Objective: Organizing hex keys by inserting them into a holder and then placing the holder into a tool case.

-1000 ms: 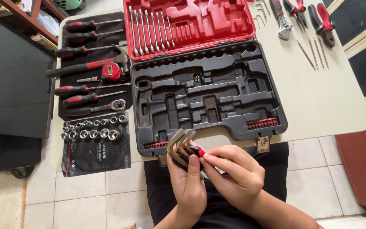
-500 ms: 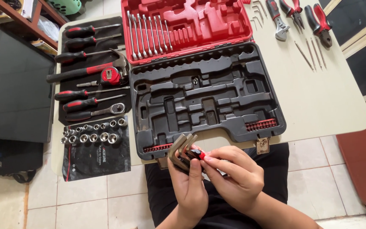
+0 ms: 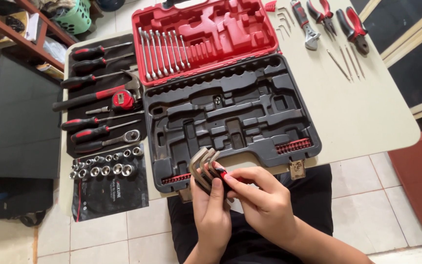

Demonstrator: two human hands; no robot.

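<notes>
Bare hands close on a fan of dull grey steel hex keys (image 3: 203,164) in a glossy red plastic holder (image 3: 223,173). Behind, a matt black moulded plastic case tray (image 3: 230,115), a shiny red plastic lid (image 3: 206,34), bright chromed spanners (image 3: 164,46), polished metal sockets (image 3: 104,164), all on a smooth cream tabletop (image 3: 367,107).

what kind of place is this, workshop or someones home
Probably a home, set up for tool work rather than a real workshop. A small table stands on a tiled floor, a shelf holds a green basket, and both hands hold hex keys before an open tool case.
</notes>
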